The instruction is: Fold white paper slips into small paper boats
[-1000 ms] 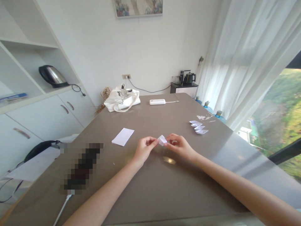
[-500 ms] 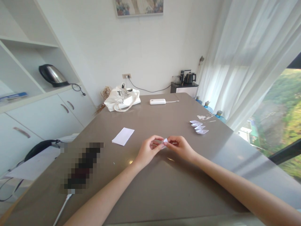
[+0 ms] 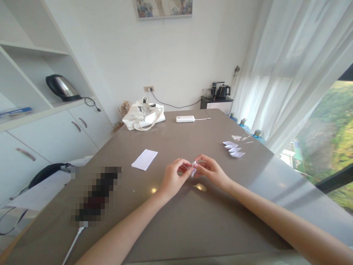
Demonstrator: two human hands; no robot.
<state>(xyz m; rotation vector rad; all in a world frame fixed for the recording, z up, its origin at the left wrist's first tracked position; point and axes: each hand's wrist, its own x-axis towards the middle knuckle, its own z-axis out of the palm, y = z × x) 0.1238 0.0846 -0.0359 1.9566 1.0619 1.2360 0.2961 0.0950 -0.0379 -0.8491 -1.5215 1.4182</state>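
Observation:
Both my hands meet above the middle of the grey-brown table [image 3: 171,221]. Between them is a small folded piece of white paper [image 3: 193,170], mostly hidden by fingers. My left hand [image 3: 173,176] pinches its left side with thumb and fingertips. My right hand [image 3: 210,170] pinches its right side, fingers curled. A flat folded white sheet [image 3: 144,159] lies to the left of my hands. Several small folded white paper shapes [image 3: 234,149] lie in a row to the right, near the table's edge.
A white bag [image 3: 143,117] and a white power bank [image 3: 185,119] with a cable sit at the far end. Paper scraps [image 3: 239,138] lie beyond the folded shapes. A pixelated dark object [image 3: 95,195] stands near left. Cabinets with a kettle [image 3: 62,88] line the left; curtains [image 3: 284,73] hang on the right.
The paper piece was spread out and visible between my fingertips; my hands have since closed together over it, so it now looks smaller and is largely covered.

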